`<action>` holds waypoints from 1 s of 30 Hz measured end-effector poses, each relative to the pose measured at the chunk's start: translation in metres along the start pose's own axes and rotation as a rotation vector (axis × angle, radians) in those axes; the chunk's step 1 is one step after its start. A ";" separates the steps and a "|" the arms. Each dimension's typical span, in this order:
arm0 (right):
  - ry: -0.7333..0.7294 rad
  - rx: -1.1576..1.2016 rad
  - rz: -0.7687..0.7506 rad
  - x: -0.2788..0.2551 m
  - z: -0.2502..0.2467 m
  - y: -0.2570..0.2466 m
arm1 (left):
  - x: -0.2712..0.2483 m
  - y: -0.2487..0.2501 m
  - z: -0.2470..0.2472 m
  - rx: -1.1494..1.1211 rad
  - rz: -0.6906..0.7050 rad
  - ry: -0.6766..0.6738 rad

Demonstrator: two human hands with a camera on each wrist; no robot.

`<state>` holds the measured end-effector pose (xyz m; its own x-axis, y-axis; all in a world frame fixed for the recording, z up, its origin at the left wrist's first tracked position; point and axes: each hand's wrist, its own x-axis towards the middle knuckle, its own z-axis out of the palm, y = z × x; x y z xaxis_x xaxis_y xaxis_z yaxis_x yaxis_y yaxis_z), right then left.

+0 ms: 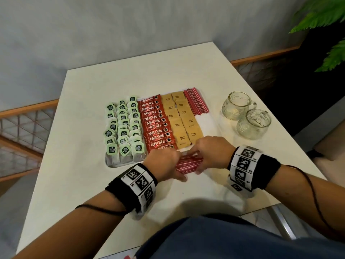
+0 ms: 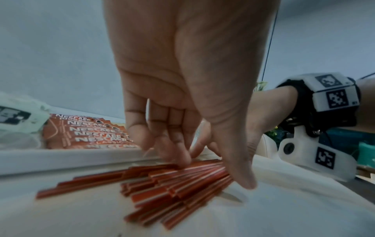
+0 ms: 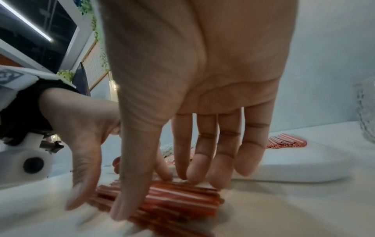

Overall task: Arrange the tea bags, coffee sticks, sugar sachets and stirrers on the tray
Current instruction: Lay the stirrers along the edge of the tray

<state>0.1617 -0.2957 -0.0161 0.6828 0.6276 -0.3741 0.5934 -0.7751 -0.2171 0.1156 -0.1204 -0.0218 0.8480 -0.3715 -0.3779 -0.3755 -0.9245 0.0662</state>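
A loose bundle of red-and-white stirrers point(image 1: 188, 163) lies on the white table just in front of the tray's near edge. My left hand point(image 1: 173, 163) holds its left part, fingers on the far side and thumb on the near side; the stirrers point(image 2: 172, 189) fan out under the left hand point(image 2: 215, 173). My right hand point(image 1: 196, 161) closes on the right part, thumb in front and fingers behind the stirrers point(image 3: 182, 198). The white tray point(image 1: 112, 164) holds rows of green tea bags point(image 1: 123, 128), red coffee sticks point(image 1: 156, 124), brown sugar sachets point(image 1: 183, 120) and another stirrer pile point(image 1: 196, 101).
Two glass cups point(image 1: 237, 105) point(image 1: 253, 124) stand on the table to the right of the tray. The table's near edge is close to my body. A green plant point(image 1: 321, 19) hangs at the upper right, and a railing runs behind the table.
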 end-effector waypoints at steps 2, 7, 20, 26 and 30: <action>-0.022 -0.022 0.009 -0.003 0.001 -0.001 | -0.002 0.002 0.003 0.051 0.005 0.010; -0.019 -0.056 0.021 -0.012 0.007 -0.007 | -0.007 0.006 0.006 0.125 -0.027 0.086; 0.028 -0.026 0.054 0.006 0.015 -0.016 | 0.012 0.014 0.001 0.065 -0.005 0.021; 0.021 -0.026 0.052 0.011 0.023 -0.014 | 0.017 0.018 0.000 0.028 0.014 -0.035; -0.005 0.004 0.049 0.010 0.023 -0.013 | 0.016 0.022 0.002 0.009 0.010 -0.031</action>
<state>0.1511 -0.2816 -0.0374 0.7088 0.5882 -0.3894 0.5574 -0.8053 -0.2018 0.1206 -0.1467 -0.0283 0.8323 -0.3779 -0.4056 -0.3873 -0.9199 0.0623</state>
